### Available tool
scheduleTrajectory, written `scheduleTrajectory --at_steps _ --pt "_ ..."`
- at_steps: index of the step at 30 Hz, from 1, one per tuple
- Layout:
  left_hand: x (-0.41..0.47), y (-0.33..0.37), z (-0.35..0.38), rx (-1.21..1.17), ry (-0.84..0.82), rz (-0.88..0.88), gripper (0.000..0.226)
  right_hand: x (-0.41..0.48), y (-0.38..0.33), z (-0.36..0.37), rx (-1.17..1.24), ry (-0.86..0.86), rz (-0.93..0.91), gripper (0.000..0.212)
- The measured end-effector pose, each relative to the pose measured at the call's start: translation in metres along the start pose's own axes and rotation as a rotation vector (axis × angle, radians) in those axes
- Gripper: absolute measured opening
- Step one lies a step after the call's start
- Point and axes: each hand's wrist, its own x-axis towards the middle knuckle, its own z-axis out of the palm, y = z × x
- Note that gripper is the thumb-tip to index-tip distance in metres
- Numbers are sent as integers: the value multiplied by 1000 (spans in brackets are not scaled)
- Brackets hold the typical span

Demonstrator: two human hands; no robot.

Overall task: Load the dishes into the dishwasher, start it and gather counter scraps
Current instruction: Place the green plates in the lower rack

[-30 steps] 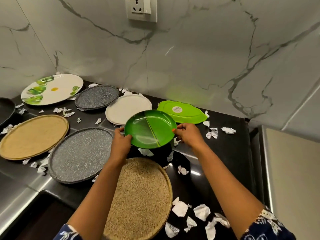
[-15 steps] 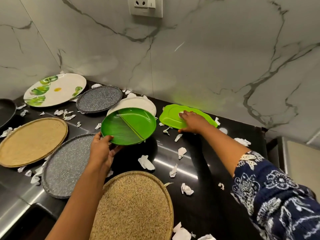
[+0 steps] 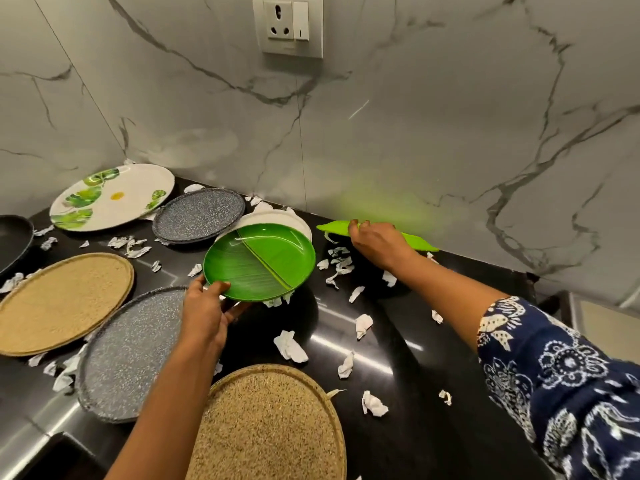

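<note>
The glossy black countertop [image 3: 408,368] is gleaming; the green plate [image 3: 259,261] is shining like smooth plastic; the near-edge tan plate [image 3: 270,427] is looking rough, matt.

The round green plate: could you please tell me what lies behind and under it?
Behind the round green plate, a white plate shows only its far rim; the rest is covered. Paper scraps peek from under the green plate's near edge; anything else beneath is hidden.

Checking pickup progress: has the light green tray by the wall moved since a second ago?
Yes. The right hand has tipped the light green tray up off the black counter.
</note>
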Motion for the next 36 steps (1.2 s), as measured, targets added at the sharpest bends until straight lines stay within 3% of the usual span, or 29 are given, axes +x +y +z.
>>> scheduleTrajectory --at_steps 2,5,8,13,21,25,29,36 --pt "-10 7 -2 -30 -23 18 42 -11 -2 -11 -12 47 66 32" --pt "-30 19 -14 -46 -63 49 41 -33 -2 -44 71 185 124 47" --pt "-54 35 -33 -62 -83 66 39 -68 -7 -92 164 297 279 34" --pt "-99 52 -70 -54 -121 89 33 -136 -32 -161 362 390 386 12" --pt "-203 40 -154 79 -253 110 22 -303 -124 -246 527 398 688 19" --pt "-263 13 -218 173 -322 135 26 -404 -187 -273 611 370 806 23" --pt "-322 -23 -272 259 -363 35 30 -488 -245 -284 722 308 934 14" --pt "-394 -110 -353 383 -328 -175 35 -611 -320 -269 753 -32 1101 14"
